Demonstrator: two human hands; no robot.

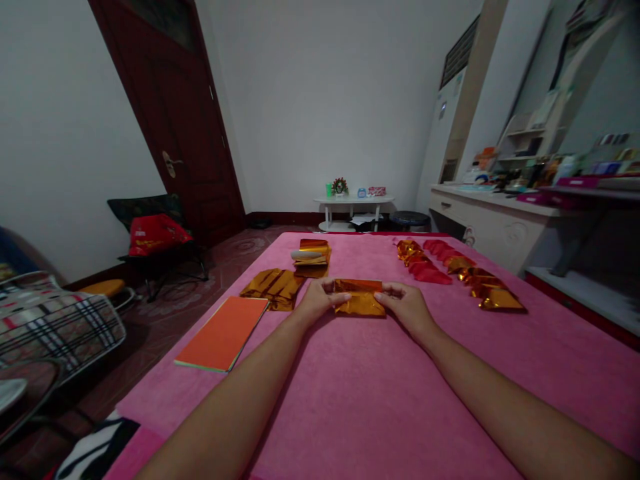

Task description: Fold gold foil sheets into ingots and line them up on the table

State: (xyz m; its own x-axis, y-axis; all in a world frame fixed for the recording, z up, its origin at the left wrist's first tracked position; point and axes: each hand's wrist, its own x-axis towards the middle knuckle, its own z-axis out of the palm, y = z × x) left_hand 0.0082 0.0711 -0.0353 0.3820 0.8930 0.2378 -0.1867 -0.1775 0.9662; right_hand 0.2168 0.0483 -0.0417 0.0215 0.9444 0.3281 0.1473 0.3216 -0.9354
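A shiny gold foil sheet (pixel 361 303) is held between both hands just over the pink cloth. My left hand (pixel 320 299) pinches its left edge, with the thumb lying on the front face. On the right edge, my right hand (pixel 404 303) grips it the same way; the fingers behind are partly hidden. Creased gold foil sheets (pixel 273 287) lie left of my left hand. Beyond them sits a stack of gold foil (pixel 313 268) with a greyish rounded object (pixel 307 255) on top. A pad of orange paper (pixel 225 333) rests nearer me on the left.
Folded gold foil pieces (pixel 493 290) and red pieces (pixel 430 272) lie in rows at the table's far right. The pink-covered table (pixel 370 400) spans the foreground. A chair with a red bag (pixel 159 233) stands left, a white dresser (pixel 490 220) right, and a small white table (pixel 350 199) behind.
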